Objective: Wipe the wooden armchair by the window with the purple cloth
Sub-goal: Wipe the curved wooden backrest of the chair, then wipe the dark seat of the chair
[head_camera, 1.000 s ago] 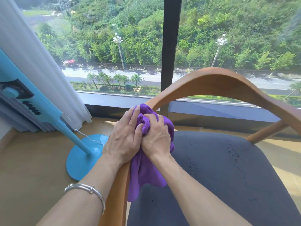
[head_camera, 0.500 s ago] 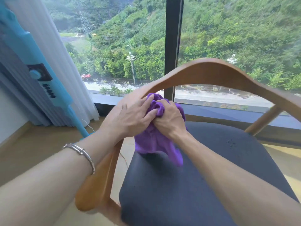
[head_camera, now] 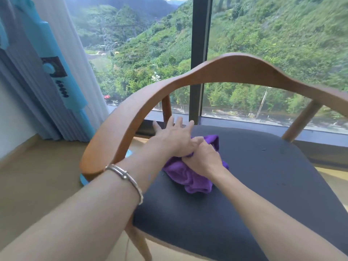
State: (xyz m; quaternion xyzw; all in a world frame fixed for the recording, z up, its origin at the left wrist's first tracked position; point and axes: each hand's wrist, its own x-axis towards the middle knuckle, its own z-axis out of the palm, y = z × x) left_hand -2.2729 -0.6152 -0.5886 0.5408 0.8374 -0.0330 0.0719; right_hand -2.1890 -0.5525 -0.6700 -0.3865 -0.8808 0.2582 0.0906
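Observation:
The wooden armchair [head_camera: 226, 66] stands in front of the window, its curved rail arching over a dark grey seat cushion [head_camera: 263, 185]. The purple cloth [head_camera: 188, 176] lies bunched on the left part of the cushion, below the rail. My right hand [head_camera: 203, 161] presses down on it, fingers closed in the fabric. My left hand [head_camera: 173, 136] lies just beyond, fingers spread and pointing at the rail's left back post [head_camera: 166, 108], its heel touching my right hand. A silver bracelet is on my left wrist.
A light blue standing fan [head_camera: 56, 72] rises at the left beside the white curtain [head_camera: 82, 53], its base showing under the chair's armrest. A dark window post [head_camera: 199, 34] runs behind the chair. Wooden floor lies to the left.
Both hands came down off the left armrest with the cloth onto the seat cushion. My left hand let go of the cloth and spread its fingers forward.

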